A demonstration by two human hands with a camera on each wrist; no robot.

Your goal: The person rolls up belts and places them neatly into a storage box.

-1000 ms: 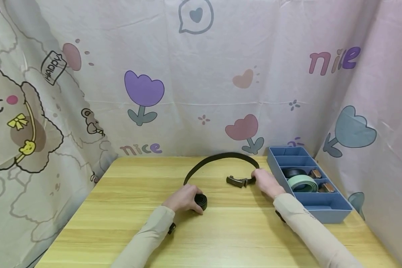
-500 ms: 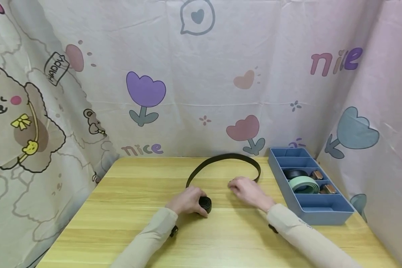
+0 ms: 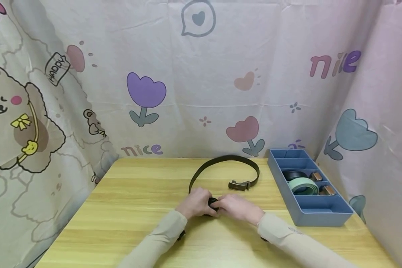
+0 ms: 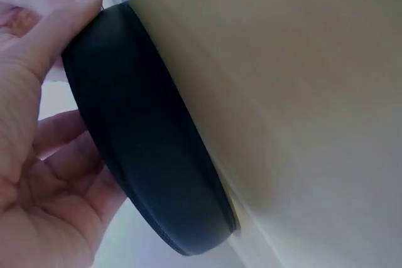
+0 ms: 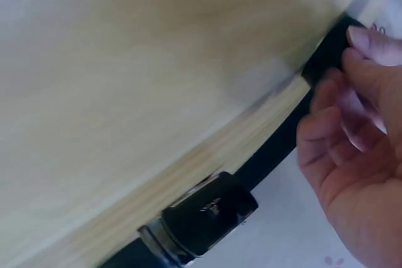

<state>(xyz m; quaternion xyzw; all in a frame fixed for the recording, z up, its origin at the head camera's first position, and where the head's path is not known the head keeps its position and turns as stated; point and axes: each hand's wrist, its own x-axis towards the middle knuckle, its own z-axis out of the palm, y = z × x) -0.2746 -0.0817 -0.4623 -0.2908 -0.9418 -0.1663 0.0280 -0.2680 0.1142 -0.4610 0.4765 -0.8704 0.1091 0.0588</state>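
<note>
A black belt [image 3: 234, 158] stands on edge on the wooden table, its free strap curving back and round to the right. Its dark metal buckle [image 3: 238, 185] lies at the strap's end, and in the right wrist view the buckle [image 5: 201, 218] shows up close. The other end is wound into a coil [image 4: 144, 130]. My left hand [image 3: 195, 204] grips this coil from the left, thumb on its near side. From the right, my right hand [image 3: 239, 208] pinches the coil's edge with thumb and curled fingers. Both hands hide much of the coil in the head view.
To the right stands a blue divided tray [image 3: 323, 218]. It holds a coiled black belt [image 3: 294, 174] and a coiled mint-green belt [image 3: 301, 181], each with a gold-toned buckle [image 3: 328, 190] beside it. A printed curtain [image 3: 194, 93] hangs behind the table.
My right hand has left the strap near the buckle and come left and nearer to the coil. My left hand has shifted slightly right with the coil.
</note>
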